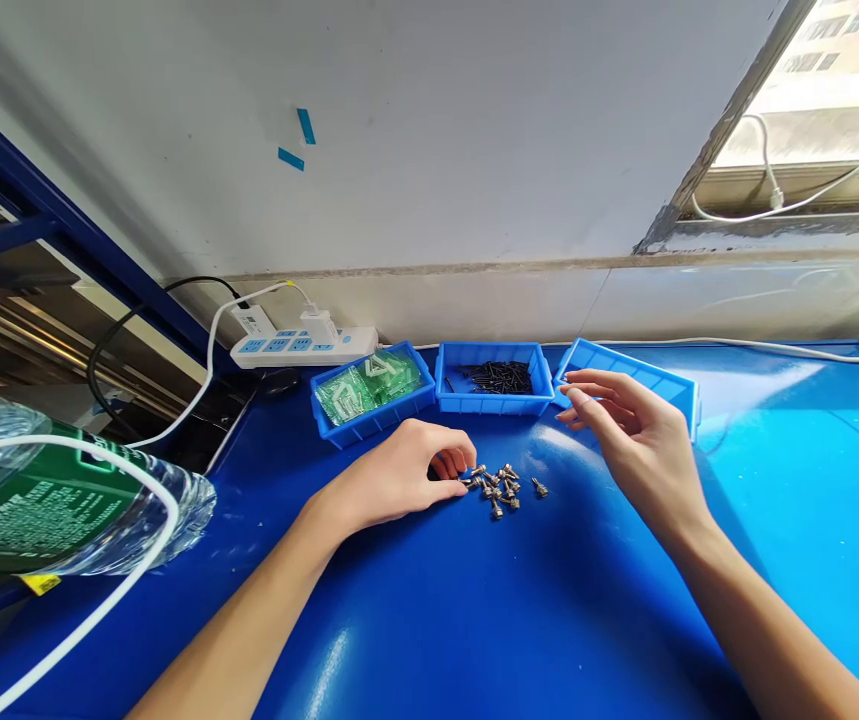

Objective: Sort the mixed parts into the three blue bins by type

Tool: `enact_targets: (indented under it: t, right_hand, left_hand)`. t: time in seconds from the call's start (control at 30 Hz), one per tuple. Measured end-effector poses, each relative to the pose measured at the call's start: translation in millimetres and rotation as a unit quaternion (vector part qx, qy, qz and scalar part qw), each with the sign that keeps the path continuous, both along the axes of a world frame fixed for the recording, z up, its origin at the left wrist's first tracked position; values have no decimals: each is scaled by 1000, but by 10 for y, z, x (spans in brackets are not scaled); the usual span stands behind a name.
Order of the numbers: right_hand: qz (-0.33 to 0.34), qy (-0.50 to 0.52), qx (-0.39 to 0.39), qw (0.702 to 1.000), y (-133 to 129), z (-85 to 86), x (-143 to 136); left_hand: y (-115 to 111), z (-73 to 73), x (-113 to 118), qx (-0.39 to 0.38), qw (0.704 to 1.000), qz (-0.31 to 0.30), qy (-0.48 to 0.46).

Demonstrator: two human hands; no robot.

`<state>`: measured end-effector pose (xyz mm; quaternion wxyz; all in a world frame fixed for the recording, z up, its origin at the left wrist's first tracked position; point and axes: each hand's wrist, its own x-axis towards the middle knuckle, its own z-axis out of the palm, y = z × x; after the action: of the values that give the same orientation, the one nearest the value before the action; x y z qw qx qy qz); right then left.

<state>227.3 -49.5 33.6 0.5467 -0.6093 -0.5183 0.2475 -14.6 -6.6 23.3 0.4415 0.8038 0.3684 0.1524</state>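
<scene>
A loose pile of small metal screws [500, 488] with thick knurled heads lies on the blue table, with one screw [540, 488] apart on its right. At the pile's left edge is my left hand [418, 468], its fingers curled and its thumb tip against a screw [469, 483]; the finger pads are partly hidden. My right hand [635, 425] is raised in front of the right blue bin [635, 378], fingers loosely bent and apart, with nothing visible in them. That bin's inside is partly covered by the hand.
The middle blue bin [495, 403] holds black screws [500, 377]. Green-printed plastic bags [373, 385] fill the left blue bin [376, 425]. Behind stands a power strip [305, 345] with plugs. A large bottle [61, 500] and a white cable [163, 540] occupy the left side.
</scene>
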Motion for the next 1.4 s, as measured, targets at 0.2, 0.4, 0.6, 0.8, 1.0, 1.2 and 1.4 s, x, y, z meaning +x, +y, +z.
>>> enact_targets:
  t: [0.2,0.4,0.6,0.8,1.0,1.2,1.4]
  right_hand:
    - [36,-26,-3,999,-13,-23,-8]
    - [221,-48,-43,973,-70,-29,-90]
    - [298,26,-116,947,-74,-26,-134]
    - [325,136,-171,920,-47,-53,-118]
    - [345,172,-190,903,-36,-147,-110]
    - [249,123,-135,951,-32,-133,-67]
    - [47,-145,71,986,-43,24,133]
  left_hand:
    - [-4,20,46,38,991,71,-111]
    - [-71,-3,175,-76,947,156,-271]
    - [-95,-26,213,-115,935,161,-294]
    - [-118,-5,212,-123,938,160,-281]
    - [-133,-9,228,-122,940,152,-279]
    - [-103,13,173,1,975,113,-192]
    - [-62,-33,79,139,990,-19,-33]
